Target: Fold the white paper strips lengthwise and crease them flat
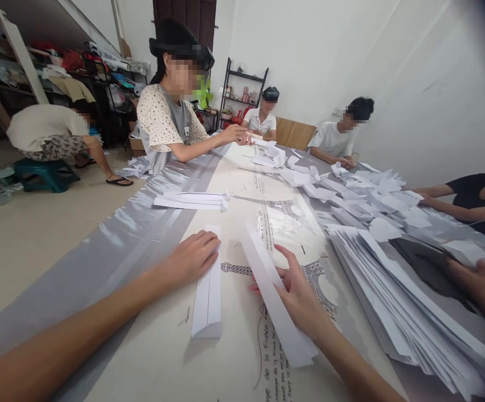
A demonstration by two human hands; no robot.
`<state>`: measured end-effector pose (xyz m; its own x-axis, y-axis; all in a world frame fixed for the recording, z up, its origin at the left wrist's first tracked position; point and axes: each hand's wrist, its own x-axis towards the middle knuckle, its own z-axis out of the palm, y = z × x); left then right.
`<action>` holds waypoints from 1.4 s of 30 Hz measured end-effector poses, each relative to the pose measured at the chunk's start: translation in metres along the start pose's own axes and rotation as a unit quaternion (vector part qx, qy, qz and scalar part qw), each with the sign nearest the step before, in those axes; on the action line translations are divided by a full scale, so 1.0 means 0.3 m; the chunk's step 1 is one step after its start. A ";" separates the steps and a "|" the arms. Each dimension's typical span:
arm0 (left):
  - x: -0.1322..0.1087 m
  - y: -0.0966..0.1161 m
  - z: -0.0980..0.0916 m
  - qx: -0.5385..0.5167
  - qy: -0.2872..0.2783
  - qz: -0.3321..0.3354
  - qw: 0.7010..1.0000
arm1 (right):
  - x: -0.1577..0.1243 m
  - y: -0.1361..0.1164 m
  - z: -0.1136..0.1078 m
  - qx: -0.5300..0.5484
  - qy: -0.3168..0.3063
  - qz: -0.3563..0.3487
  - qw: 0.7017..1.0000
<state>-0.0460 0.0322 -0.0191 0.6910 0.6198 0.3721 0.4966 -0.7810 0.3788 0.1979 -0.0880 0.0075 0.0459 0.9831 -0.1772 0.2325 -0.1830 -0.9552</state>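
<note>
A narrow folded paper strip (pixel 207 307) lies lengthwise on the table in front of me, with a crease along it and a folded flap at its near end. My left hand (pixel 198 254) rests over its far part, fingers laid across the paper, thumb hidden. Beside it, my right hand (pixel 294 285) holds a second white paper strip (pixel 273 296), tilted and slightly blurred. The right thumb lies on the near side, some fingers are behind the paper, and the index finger is stretched out. Farther ahead lie several more folded strips (pixel 192 201) in a small stack.
A thick stack of paper (pixel 384 296) stands at my right, near another person's hand (pixel 476 285) and a dark object (pixel 430 268). A heap of folded paper (pixel 363 190) covers the table's far right. Several people sit or stand around the printed tablecloth (pixel 158 346).
</note>
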 end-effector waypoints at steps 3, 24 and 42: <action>-0.003 0.017 0.006 0.031 -0.008 -0.002 0.999 | 0.015 0.035 0.000 -0.087 -0.014 -0.058 0.994; -0.012 0.024 0.067 0.120 0.041 -0.012 0.992 | 0.033 0.115 0.029 -0.486 -0.064 -0.339 0.803; -0.010 0.050 0.038 0.091 -0.025 0.060 0.994 | -0.010 0.061 0.055 -0.300 -0.056 -0.208 0.929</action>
<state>-0.0346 0.0179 -0.0243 0.7734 0.5208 0.3614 0.4929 -0.8525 0.1738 0.1859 -0.0942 -0.0133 -0.2622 0.9572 0.1227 0.7093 0.2774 -0.6480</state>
